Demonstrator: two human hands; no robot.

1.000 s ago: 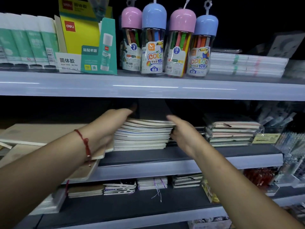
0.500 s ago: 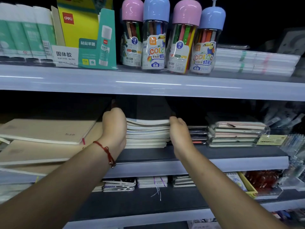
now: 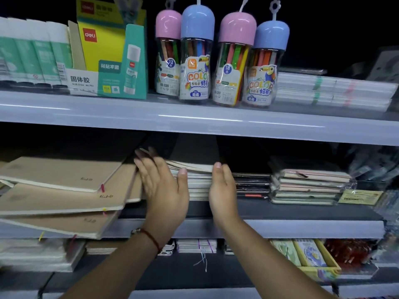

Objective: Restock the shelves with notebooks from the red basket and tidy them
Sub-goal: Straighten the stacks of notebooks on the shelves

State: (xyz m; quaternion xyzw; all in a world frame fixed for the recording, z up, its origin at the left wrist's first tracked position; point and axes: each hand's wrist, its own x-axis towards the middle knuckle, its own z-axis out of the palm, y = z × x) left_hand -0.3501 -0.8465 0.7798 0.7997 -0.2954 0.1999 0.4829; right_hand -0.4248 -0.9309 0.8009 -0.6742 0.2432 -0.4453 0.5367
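Dim store aisle, I see three grey shelf tiers. Middle shelf (image 3: 302,228) carries the notebook stack (image 3: 197,182); my left hand (image 3: 164,188) and right hand (image 3: 222,188) bracket its sides, fingers straight and loose, gripping nothing. Three kraft notebooks (image 3: 60,190) fan out just left. Top shelf: four crayon jars (image 3: 195,59), one glue-stick box (image 3: 108,61). Red basket isn't visible.
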